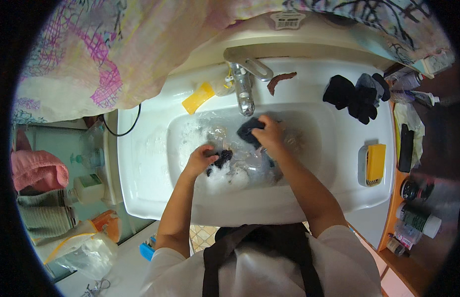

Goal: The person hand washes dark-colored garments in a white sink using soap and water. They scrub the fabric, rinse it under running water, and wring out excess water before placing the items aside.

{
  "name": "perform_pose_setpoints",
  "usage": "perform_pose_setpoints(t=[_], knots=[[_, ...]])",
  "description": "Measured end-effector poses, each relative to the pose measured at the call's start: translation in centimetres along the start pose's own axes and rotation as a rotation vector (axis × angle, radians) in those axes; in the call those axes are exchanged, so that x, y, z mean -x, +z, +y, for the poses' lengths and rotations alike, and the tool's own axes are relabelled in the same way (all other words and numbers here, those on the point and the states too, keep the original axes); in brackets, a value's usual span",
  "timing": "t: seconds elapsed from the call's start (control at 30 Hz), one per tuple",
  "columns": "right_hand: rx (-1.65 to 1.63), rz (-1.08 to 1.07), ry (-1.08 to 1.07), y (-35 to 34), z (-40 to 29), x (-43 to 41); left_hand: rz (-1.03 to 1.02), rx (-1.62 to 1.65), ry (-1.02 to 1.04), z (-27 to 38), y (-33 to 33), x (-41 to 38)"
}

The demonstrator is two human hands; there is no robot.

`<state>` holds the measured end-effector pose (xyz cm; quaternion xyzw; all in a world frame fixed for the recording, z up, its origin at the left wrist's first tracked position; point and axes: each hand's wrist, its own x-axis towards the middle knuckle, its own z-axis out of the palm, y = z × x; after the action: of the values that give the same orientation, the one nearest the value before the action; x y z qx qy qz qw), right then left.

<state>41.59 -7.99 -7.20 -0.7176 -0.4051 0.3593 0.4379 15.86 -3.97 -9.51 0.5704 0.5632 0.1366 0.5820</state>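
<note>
My right hand (269, 134) grips a dark grey cloth (248, 130), perhaps a sock, just below the spout of the chrome faucet (246, 100). My left hand (201, 160) is over the foamy left part of the basin, its thumb against a wet black cloth piece (225, 157). How firmly it holds that piece is hard to see. Soapy water with white suds (194, 135) partly fills the white sink (144, 182). Other dark fabric lies under the water between my hands, its outline blurred.
Several black and grey cloth pieces (339, 92) lie bunched on the sink's right rim. A yellow soap bar (375, 162) sits in a dish below them. Behind the basin are a yellow packet (198, 98) and a brown strip (280, 82). A patterned curtain (115, 52) hangs at the upper left.
</note>
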Motion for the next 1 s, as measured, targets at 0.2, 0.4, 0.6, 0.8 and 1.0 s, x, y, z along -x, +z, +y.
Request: perform_pose_setpoints(t=[0.2, 0.4, 0.6, 0.8, 1.0], knots=[[-0.069, 0.071, -0.163, -4.4, -1.5, 2.1, -0.004, -0.102, -0.001, -0.5, -0.3, 0.1], [-0.197, -0.031, -0.04, -7.4, -3.1, 3.6, 0.011, 0.178, 0.074, 4.0, -2.0, 2.2], [-0.242, -0.255, -0.088, -4.4, -3.9, 4.8, 0.074, 0.513, 0.018, 8.7, -3.9, 5.2], [0.012, -0.646, -0.151, 5.2, -5.3, 7.0, 0.187, 0.476, 0.045, 8.4, -4.9, 5.0], [0.44, -0.83, -0.179, 10.3, -0.7, 7.7, 0.126, -0.213, -0.022, 1.6, -2.7, 2.6]])
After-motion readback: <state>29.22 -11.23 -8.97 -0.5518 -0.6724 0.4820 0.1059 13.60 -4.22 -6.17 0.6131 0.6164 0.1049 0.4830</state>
